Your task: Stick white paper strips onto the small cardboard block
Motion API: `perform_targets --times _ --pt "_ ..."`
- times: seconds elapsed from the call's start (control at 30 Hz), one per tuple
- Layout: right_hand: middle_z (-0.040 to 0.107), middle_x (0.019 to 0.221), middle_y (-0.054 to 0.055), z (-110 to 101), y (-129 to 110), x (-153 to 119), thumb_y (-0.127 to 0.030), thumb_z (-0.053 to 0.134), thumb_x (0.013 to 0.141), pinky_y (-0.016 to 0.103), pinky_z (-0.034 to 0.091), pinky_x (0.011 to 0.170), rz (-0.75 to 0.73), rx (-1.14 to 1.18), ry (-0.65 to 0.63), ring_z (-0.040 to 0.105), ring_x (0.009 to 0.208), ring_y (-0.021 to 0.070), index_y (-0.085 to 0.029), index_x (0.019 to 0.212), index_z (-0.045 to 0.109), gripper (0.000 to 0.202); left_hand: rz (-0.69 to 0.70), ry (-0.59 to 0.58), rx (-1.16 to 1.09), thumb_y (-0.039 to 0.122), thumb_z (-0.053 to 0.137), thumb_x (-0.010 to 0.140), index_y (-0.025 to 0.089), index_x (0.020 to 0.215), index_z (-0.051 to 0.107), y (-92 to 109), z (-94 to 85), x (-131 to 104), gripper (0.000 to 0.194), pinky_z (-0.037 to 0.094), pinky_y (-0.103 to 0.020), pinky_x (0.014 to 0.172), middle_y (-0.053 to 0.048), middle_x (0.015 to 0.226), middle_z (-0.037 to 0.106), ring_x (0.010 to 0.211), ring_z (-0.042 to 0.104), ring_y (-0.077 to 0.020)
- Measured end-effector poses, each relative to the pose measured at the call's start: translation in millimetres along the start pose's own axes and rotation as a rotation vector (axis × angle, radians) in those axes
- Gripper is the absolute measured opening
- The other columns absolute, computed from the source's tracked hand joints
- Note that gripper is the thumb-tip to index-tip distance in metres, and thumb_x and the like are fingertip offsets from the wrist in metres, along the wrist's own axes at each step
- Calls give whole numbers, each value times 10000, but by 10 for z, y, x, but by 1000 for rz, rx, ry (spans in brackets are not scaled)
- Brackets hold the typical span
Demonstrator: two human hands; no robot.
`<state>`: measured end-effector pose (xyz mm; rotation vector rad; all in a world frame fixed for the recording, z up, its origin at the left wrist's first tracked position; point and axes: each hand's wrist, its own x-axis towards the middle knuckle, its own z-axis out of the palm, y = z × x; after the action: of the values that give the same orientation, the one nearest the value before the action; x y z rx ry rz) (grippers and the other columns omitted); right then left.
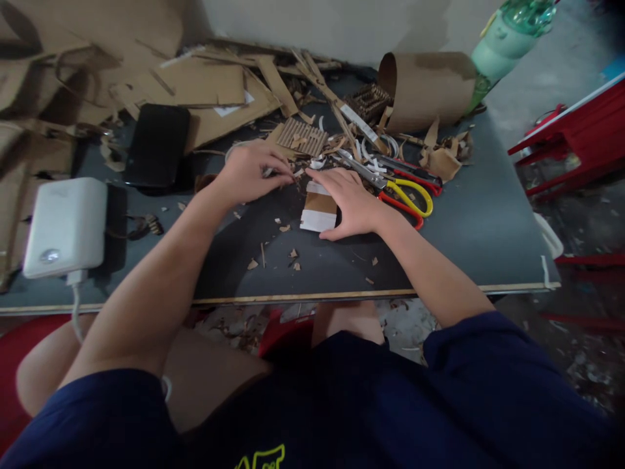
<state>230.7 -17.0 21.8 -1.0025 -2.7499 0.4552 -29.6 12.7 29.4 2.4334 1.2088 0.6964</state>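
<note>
My right hand (350, 200) spans a small cardboard piece (319, 207), white with a brown band across it, on the dark tabletop. Its thumb is at the lower edge and its forefinger at the upper edge; the hand covers the piece's right side. Just left of it, my left hand (254, 170) has thumb and forefinger pinched together, close to small scraps; whatever is between the tips is too small to name. Beyond the hands is a piece of corrugated cardboard (301, 137). Scissors (407, 195) with yellow and red handles lie beside my right hand, against a red-and-black cutter (415, 174).
Cardboard sheets and strips (205, 81) are heaped along the back. A black phone (157, 144) and a white power bank (66, 225) with a cable are at left. A cardboard tube (432, 91) and a green bottle (505, 49) are at back right. Scraps (293, 254) dot the front.
</note>
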Motion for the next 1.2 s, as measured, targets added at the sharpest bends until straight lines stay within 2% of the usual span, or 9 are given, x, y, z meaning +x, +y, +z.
perform_targets --times 0.13,0.33,0.43,0.5,0.6,0.7,0.8,0.97,1.2 --pt "326 1616 107 11 46 -3 -507 789 711 530 302 1203 -21 32 -15 282 1493 380 -312 1599 60 1166 11 39 76 549 457 837 278 1119 733 1 -20 3 479 370 -436 1155 -19 1266 682 1228 575 -206" --pt "282 1643 109 -28 41 -12 -449 808 699 568 256 1223 15 14 -13 238 1516 393 -311 1607 -1 1224 258 -165 -23 548 576 854 328 860 790 128 147 42 307 373 -442 1141 -61 1224 664 1247 557 -244" --pt "291 1637 114 -55 49 -16 -462 811 703 577 247 1232 23 6 -24 242 1516 390 -297 1613 5 1227 242 -164 14 547 503 890 282 834 782 162 125 55 389 390 -447 1113 -87 1161 681 1198 584 -254" --pt "298 1636 109 -54 60 -15 -477 822 694 581 245 1235 26 -1 -18 242 1515 395 -302 1615 20 1234 71 -12 111 536 459 910 223 961 772 146 28 37 446 369 -459 1127 -104 1191 675 1208 571 -260" --pt "271 1653 100 -27 80 -12 -520 805 711 579 249 1237 22 -4 -18 229 1520 402 -307 1614 37 1205 -423 296 277 460 464 903 154 1300 636 59 -170 -48 530 241 -522 1200 -101 1378 581 1357 446 -306" --pt "236 1664 106 10 99 -8 -536 780 732 588 255 1228 19 -9 -21 223 1519 412 -289 1613 36 1180 -906 453 372 379 502 903 20 1513 340 -86 -339 -171 726 37 -576 1251 -164 1665 185 1552 61 -381" --pt "239 1660 113 30 103 -6 -531 761 738 601 259 1219 24 -22 -19 222 1514 418 -275 1611 27 1169 -1157 452 448 332 616 853 -103 1465 330 -230 -459 -260 804 116 -597 1232 -287 1594 281 1505 221 -433" --pt "233 1661 100 25 92 -10 -522 730 750 612 242 1225 28 -23 -35 195 1519 426 -288 1610 4 1150 -1238 357 466 498 616 836 -128 1389 450 -335 -568 -300 852 313 -539 1175 -303 1520 396 1411 388 -437" --pt "221 1667 90 46 112 -5 -500 755 746 618 258 1225 27 10 -32 195 1528 416 -316 1606 12 1151 -1149 210 588 444 567 820 -198 1319 456 -454 -574 -320 821 275 -477 1180 -309 1457 471 1400 339 -384"
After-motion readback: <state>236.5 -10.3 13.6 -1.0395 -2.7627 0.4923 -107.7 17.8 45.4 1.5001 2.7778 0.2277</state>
